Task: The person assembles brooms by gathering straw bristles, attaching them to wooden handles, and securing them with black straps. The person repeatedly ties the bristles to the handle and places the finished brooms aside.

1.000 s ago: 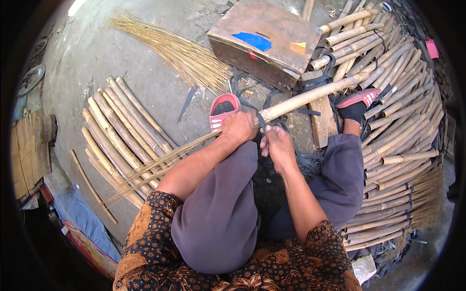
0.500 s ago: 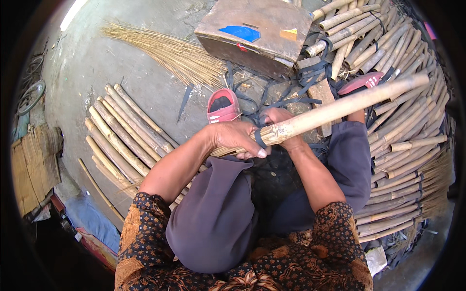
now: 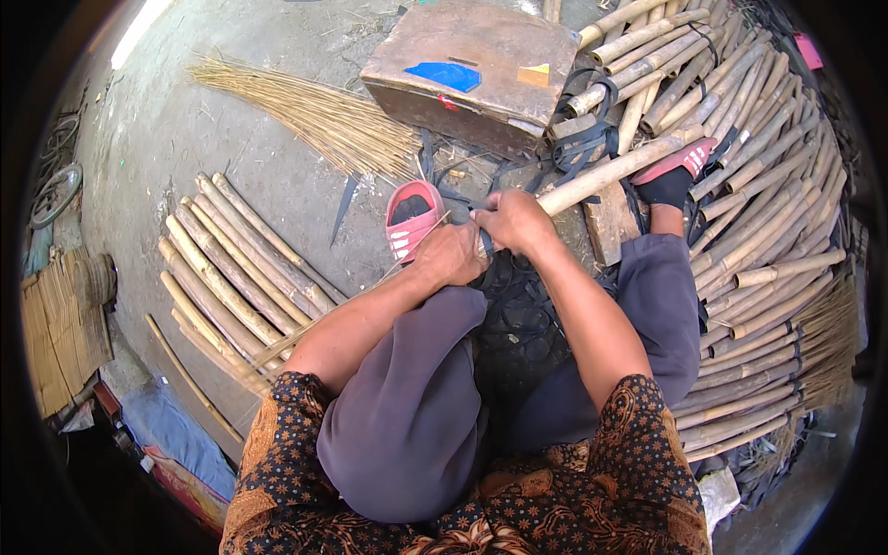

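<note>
My left hand [image 3: 450, 255] is closed round a bundle of thin sticks [image 3: 268, 356], whose loose ends trail back beside my left forearm. A bamboo pole [image 3: 610, 174] runs from the joint with this bundle toward the far right, its tip by my right foot. Dark strip is wound round the joint between my hands. My right hand [image 3: 514, 222] is closed over the near part of the pole, with thumb and fingers pinching a black rubber strip [image 3: 460, 197]. The joint is mostly hidden by my fingers.
Several bamboo poles [image 3: 222, 268] lie at left, below a fan of loose thin sticks [image 3: 305, 111]. A brown wooden box [image 3: 472, 69] stands ahead. Piled bamboo [image 3: 768, 203] fills the right side. A wooden block [image 3: 610, 222] and black strips [image 3: 587, 143] lie near my sandals [image 3: 413, 220].
The bamboo pole has swung away from me, its far tip now lower toward my right foot. My right hand has come from behind the pole to over it, pulling at the strip.
</note>
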Tool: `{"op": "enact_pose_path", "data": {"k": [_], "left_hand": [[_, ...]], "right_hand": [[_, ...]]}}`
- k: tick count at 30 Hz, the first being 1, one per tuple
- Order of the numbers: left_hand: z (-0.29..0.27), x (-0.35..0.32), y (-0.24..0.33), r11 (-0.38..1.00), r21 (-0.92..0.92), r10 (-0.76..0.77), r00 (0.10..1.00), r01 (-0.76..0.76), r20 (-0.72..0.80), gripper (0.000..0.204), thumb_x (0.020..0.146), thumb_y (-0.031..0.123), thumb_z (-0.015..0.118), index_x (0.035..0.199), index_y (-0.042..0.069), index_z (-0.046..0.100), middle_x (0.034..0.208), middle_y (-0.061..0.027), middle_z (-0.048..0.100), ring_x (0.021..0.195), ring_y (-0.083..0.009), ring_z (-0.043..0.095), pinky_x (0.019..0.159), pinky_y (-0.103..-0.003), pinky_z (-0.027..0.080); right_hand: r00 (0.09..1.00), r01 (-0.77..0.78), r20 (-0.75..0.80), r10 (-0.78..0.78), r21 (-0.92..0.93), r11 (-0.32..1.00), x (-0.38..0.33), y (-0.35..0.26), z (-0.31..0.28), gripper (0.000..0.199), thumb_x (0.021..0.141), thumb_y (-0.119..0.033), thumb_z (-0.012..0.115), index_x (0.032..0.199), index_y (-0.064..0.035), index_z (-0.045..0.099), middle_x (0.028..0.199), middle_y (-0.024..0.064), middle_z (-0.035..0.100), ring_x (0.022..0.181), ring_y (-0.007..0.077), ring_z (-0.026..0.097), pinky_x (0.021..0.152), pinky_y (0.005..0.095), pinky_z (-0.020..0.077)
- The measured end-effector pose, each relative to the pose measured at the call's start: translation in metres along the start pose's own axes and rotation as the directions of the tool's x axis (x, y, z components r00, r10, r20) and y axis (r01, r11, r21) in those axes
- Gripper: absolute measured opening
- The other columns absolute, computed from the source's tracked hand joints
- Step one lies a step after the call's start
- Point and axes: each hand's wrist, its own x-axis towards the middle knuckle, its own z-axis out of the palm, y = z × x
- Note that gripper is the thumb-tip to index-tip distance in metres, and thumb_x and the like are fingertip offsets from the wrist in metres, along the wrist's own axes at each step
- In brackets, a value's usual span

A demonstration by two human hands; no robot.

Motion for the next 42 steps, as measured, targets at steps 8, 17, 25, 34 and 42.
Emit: {"op": "enact_pose_path", "data": {"k": [8,17,25,34,42], "left_hand": [[-0.001,0.002,-0.013,0.938,-0.330,0.132,0.990,-0.109,0.046,0.061,0.081,0.035,0.080,0.131,0.003,0.064,0.113,-0.0266,0.074,0.107,-0.0430,0.071,0.092,-0.048,0.056],[0.001,0.001,-0.014,0.950,-0.310,0.027,0.999,-0.034,-0.027,0.056,0.082,0.030,0.082,0.125,-0.001,0.063,0.111,-0.0256,0.074,0.103,-0.0416,0.072,0.089,-0.048,0.054],[0.001,-0.008,-0.014,0.962,-0.239,0.105,0.986,-0.134,-0.130,0.065,0.084,0.037,0.085,0.119,-0.008,0.055,0.108,-0.0331,0.069,0.107,-0.0490,0.068,0.093,-0.053,0.054],[-0.013,-0.004,-0.018,0.899,-0.437,0.060,0.985,0.018,0.163,0.076,0.082,0.039,0.086,0.129,-0.008,0.050,0.109,-0.0329,0.070,0.107,-0.0460,0.069,0.093,-0.050,0.053],[-0.009,-0.005,-0.023,0.965,-0.243,0.097,0.995,-0.095,-0.004,0.067,0.088,0.041,0.077,0.126,-0.008,0.051,0.105,-0.0350,0.070,0.104,-0.0484,0.070,0.090,-0.053,0.053]], "right_hand": [[0.955,0.237,-0.071,-0.287,0.766,0.597,-0.090,0.033,0.023,0.068,0.112,-0.056,0.039,0.092,0.0022,0.069,0.077,0.0101,0.071,0.057,0.0151,0.064,0.052,0.0273,0.0486],[0.978,0.157,-0.207,-0.038,0.595,0.788,-0.159,0.078,0.079,0.024,0.112,-0.021,0.052,0.116,-0.0026,0.067,0.085,0.0037,0.061,0.071,0.0097,0.058,0.062,0.0268,0.0488],[0.996,0.084,-0.064,-0.062,0.909,0.408,-0.129,0.061,0.062,0.024,0.114,-0.025,0.049,0.108,-0.0052,0.062,0.072,-0.0032,0.046,0.059,0.0050,0.036,0.053,0.0225,0.0343],[0.992,-0.101,0.069,0.110,0.941,0.323,-0.130,0.038,0.039,0.027,0.114,-0.026,0.049,0.115,-0.0020,0.061,0.073,0.0007,0.056,0.053,0.0046,0.041,0.047,0.0198,0.0314],[0.996,-0.065,0.044,0.080,0.956,0.284,-0.120,0.035,0.037,0.029,0.114,-0.025,0.048,0.116,0.0003,0.061,0.083,0.0060,0.063,0.056,0.0065,0.046,0.046,0.0199,0.0324]]}}
